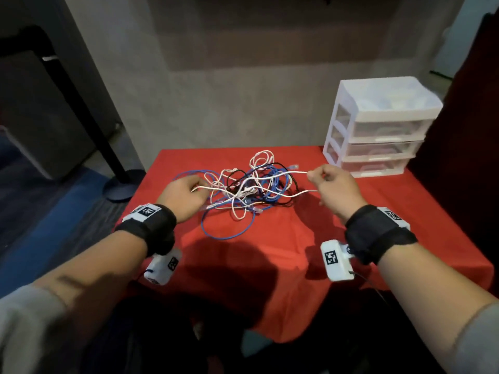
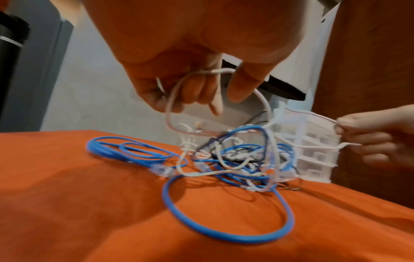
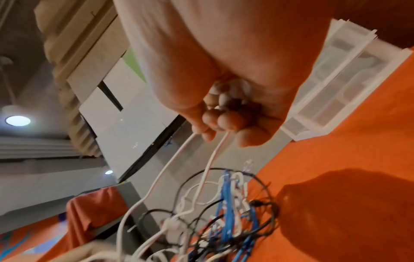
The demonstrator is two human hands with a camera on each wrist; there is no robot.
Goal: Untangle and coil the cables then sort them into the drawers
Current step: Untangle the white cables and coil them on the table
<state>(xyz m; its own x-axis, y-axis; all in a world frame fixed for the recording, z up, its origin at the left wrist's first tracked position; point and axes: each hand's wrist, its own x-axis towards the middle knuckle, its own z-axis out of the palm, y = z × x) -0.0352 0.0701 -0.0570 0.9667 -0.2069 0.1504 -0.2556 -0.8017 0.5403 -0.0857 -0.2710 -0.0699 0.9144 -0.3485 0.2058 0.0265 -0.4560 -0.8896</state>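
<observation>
A tangle of blue, white and black cables (image 1: 243,187) lies mid-table on the red cloth (image 1: 270,265). My left hand (image 1: 186,195) hovers at the tangle's left edge, fingers curled round a loop of white cable (image 2: 177,88). My right hand (image 1: 332,187) is at the right of the pile, raised a little, fist closed on two strands of white cable (image 3: 179,154) that stretch back into the tangle (image 3: 224,221). A big loop of blue cable (image 2: 224,230) lies flat at the near side. The white drawer unit (image 1: 378,128) stands at the back right, its three drawers closed.
A black post on a round base (image 1: 124,184) stands off the table's left edge. The red cloth hangs over the front edge near my wrists. A dark red surface (image 1: 464,130) rises right of the drawer unit.
</observation>
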